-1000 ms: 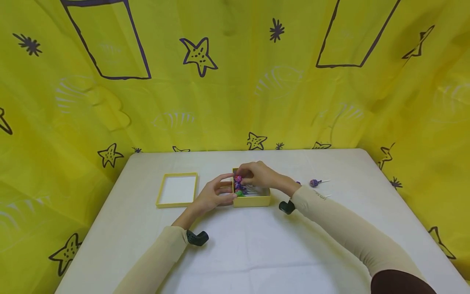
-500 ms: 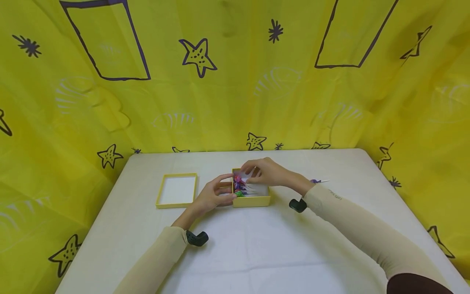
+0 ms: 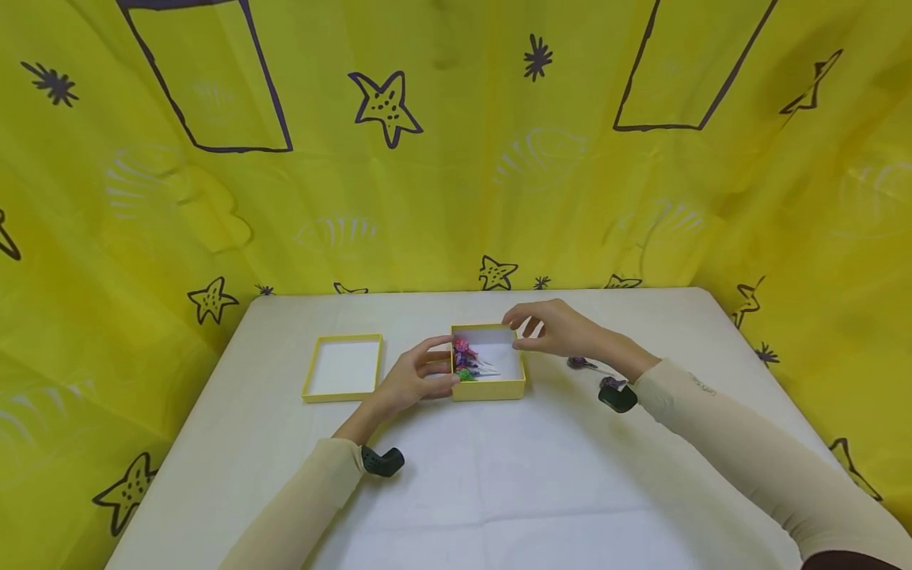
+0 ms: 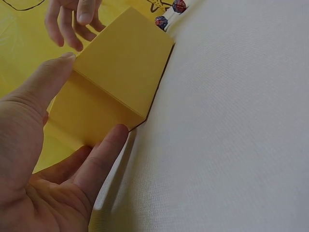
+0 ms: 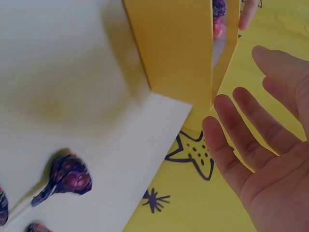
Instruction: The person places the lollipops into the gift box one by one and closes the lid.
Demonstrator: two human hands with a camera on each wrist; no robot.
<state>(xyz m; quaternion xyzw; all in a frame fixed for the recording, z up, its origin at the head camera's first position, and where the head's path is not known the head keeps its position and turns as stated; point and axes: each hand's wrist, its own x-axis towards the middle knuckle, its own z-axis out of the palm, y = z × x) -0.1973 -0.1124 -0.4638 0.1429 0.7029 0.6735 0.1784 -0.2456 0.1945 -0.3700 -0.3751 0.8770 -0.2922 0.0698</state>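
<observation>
A yellow box (image 3: 490, 391) with a white inside sits uncovered on the table. Several wrapped lollipops (image 3: 463, 353) lie in it, heads along its left wall and white sticks pointing right. My left hand (image 3: 408, 378) holds the box at its left side; in the left wrist view the thumb touches the upper edge and a finger the lower part of the wall. Beside the right rim is my right hand (image 3: 559, 328), fingers spread and loosely bent, holding nothing. On the table right of the box lie more lollipops (image 5: 71, 175), partly hidden by the right arm in the head view.
A shallow yellow-edged lid (image 3: 342, 398), white inside, lies to the left of the box. White cloth (image 3: 470, 483) covers the table. A yellow curtain (image 3: 456, 198) with drawn stars and fish hangs behind and at both sides.
My right hand has let go of a lollipop in the box and moved right, out past the right rim. The left hand and the box have stayed in place.
</observation>
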